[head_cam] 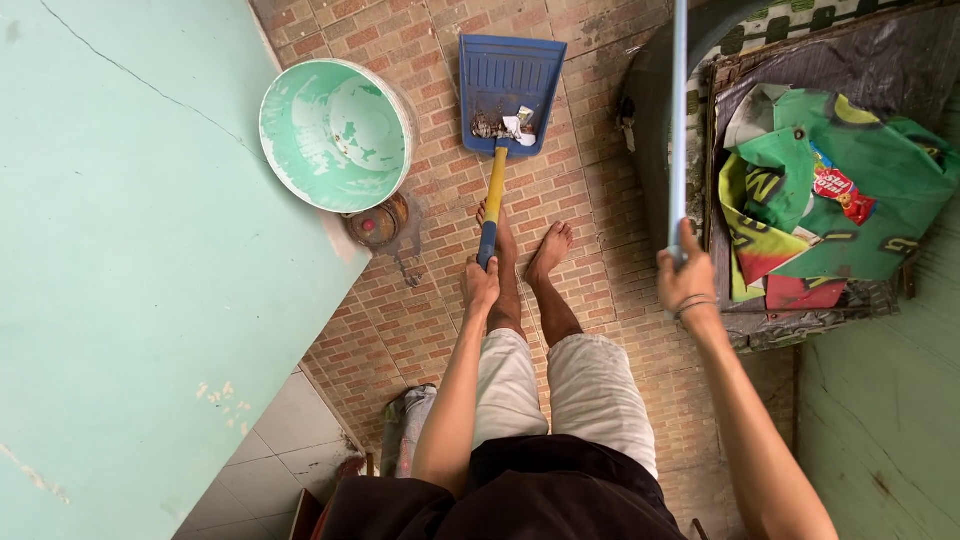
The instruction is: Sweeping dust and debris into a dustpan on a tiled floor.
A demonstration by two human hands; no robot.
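Note:
My left hand (481,283) grips the lower end of a yellow and blue handle (493,200) of a blue dustpan (510,88) that rests on the brick-patterned floor ahead of my bare feet. Scraps of paper and dirt (505,127) lie in the pan near the handle. My right hand (684,277), with bands on the wrist, is closed around a thin light-blue pole (679,120) that runs straight up out of view.
A white bucket smeared with green paint (338,134) leans by the green wall (120,250), with a small rusty round lid (375,224) below it. A dark barrel (650,110) and a box holding green and red bags (830,190) stand at the right.

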